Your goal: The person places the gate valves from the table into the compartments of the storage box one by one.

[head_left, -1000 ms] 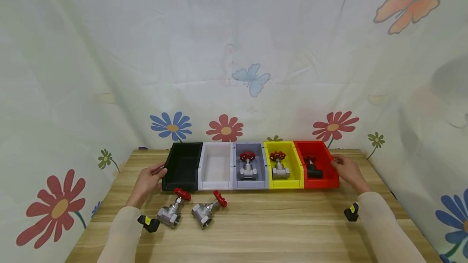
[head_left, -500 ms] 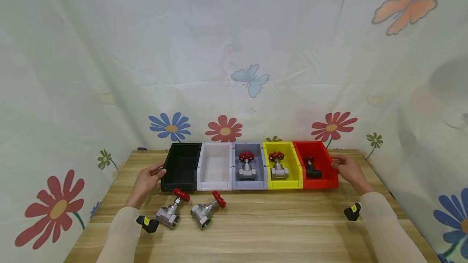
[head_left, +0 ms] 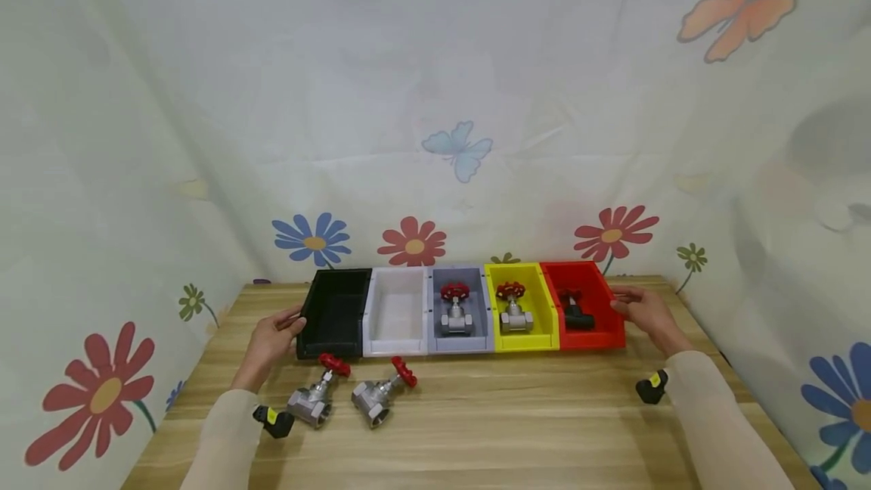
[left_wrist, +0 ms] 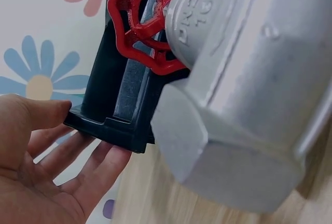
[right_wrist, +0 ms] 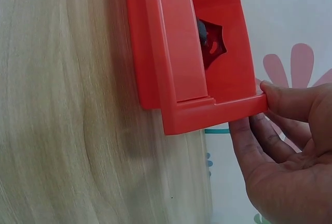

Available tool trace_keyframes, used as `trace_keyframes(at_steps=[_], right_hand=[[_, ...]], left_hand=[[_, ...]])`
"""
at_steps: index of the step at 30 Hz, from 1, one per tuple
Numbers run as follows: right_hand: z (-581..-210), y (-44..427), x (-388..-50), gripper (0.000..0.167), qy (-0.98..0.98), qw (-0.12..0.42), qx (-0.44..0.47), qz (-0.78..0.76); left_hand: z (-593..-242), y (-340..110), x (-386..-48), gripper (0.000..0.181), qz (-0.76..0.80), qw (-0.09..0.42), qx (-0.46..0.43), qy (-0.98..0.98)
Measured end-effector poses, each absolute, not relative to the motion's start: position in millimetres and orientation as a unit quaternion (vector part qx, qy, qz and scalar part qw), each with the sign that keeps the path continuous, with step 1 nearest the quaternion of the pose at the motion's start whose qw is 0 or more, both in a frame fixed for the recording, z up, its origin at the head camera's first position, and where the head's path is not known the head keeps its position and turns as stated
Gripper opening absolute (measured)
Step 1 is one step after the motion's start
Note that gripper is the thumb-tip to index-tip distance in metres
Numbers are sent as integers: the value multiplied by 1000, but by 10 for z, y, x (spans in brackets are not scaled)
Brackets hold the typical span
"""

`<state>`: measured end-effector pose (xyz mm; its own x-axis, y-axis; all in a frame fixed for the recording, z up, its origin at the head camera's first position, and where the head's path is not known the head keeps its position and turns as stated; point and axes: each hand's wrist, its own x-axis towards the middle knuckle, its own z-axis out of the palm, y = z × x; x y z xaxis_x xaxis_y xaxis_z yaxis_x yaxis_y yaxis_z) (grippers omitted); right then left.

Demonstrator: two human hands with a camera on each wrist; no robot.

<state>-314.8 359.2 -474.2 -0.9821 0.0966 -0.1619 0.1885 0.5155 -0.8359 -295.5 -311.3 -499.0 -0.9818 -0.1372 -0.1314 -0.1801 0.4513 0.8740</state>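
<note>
Closest to us, the pale wood-grain desk (head_left: 517, 429) stretches from two silver metal valves with red handwheels (head_left: 311, 403), lying at left, across to our right sleeve (head_left: 724, 422). Past them, our left hand (head_left: 271, 339) pinches the outer rim of a black plastic bin (head_left: 333, 316) and our right hand (head_left: 649, 316) that of a red plastic bin (head_left: 592, 340), ends of a five-bin row (head_left: 397, 347) near the desk's far edge. Desk strips flank both hands; behind, we face a white flower-print curtain (head_left: 354, 97).
</note>
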Motion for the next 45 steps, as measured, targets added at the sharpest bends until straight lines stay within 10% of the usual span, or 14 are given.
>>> trace_keyframes(at_steps=[33,45], right_hand=[[-4800,3619,-3162,52,863,44,90,-495],[-4822,3635,-3176,54,859,54,91,-501]], left_hand=[[-4367,-2693,-2483,48,259,-154,61,952],[-4303,-2471,-2295,53,181,-142,148,962]])
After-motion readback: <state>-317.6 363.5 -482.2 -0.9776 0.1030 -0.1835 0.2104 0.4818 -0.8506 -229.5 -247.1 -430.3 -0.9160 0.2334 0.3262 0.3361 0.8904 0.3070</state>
